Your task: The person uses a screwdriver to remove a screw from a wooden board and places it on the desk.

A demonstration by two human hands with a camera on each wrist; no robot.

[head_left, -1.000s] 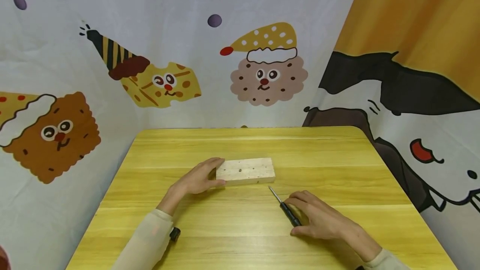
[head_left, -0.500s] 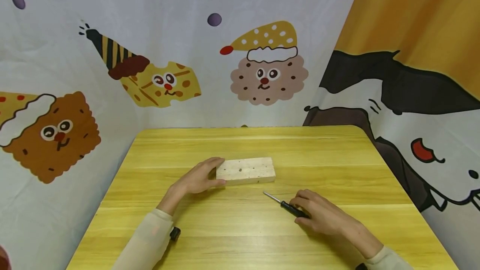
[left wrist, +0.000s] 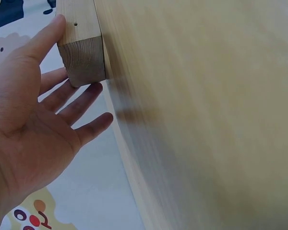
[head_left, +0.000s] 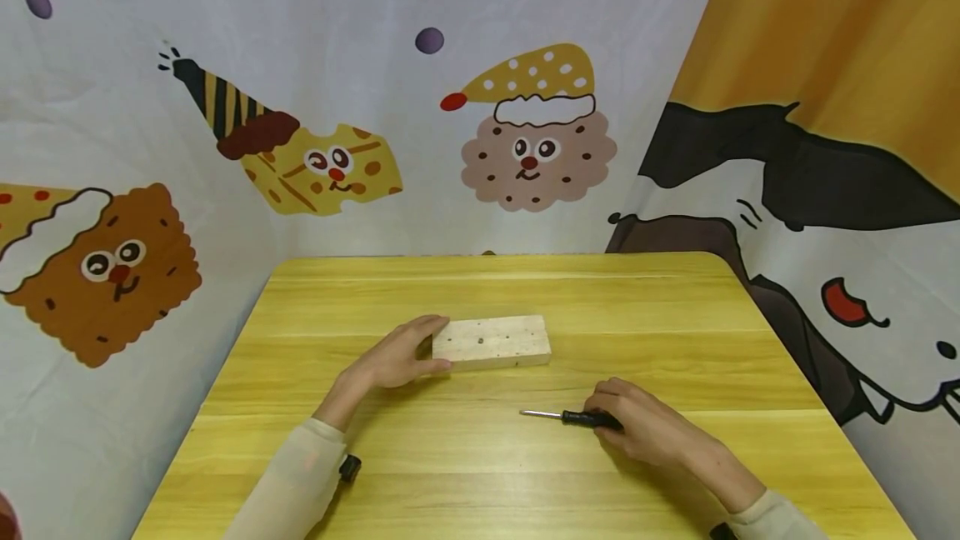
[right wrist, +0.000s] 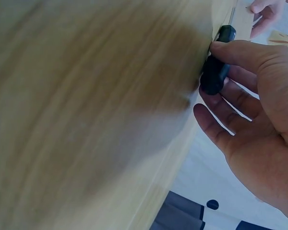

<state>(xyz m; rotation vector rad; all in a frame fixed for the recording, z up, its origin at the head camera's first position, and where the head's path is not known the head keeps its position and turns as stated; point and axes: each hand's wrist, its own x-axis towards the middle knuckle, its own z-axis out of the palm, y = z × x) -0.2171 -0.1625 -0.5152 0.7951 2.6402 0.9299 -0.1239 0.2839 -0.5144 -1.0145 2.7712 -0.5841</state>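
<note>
Left hand (head_left: 397, 357) on wooden block (head_left: 495, 342), right hand (head_left: 637, 423) pinching screwdriver (head_left: 581, 417); I'd call it tool pick-up.
From my end: left thumb and fingers span the block's left end, block flat on the table (head_left: 450, 473); right thumb and fingers hold the handle, tip pointing left, apart from the block. Can't tell if it's lifted clear. Next move likely calls for a firm handle grip and bringing the tip blockward.

The left sleeve (head_left: 288, 477) toward the left edge of the table (head_left: 480, 473) and the right sleeve (head_left: 776, 522) toward the right edge are plain pale cream, each with a small black block (head_left: 350, 467) (the right one partly out of view) beside its cuff (head_left: 326, 429).
</note>
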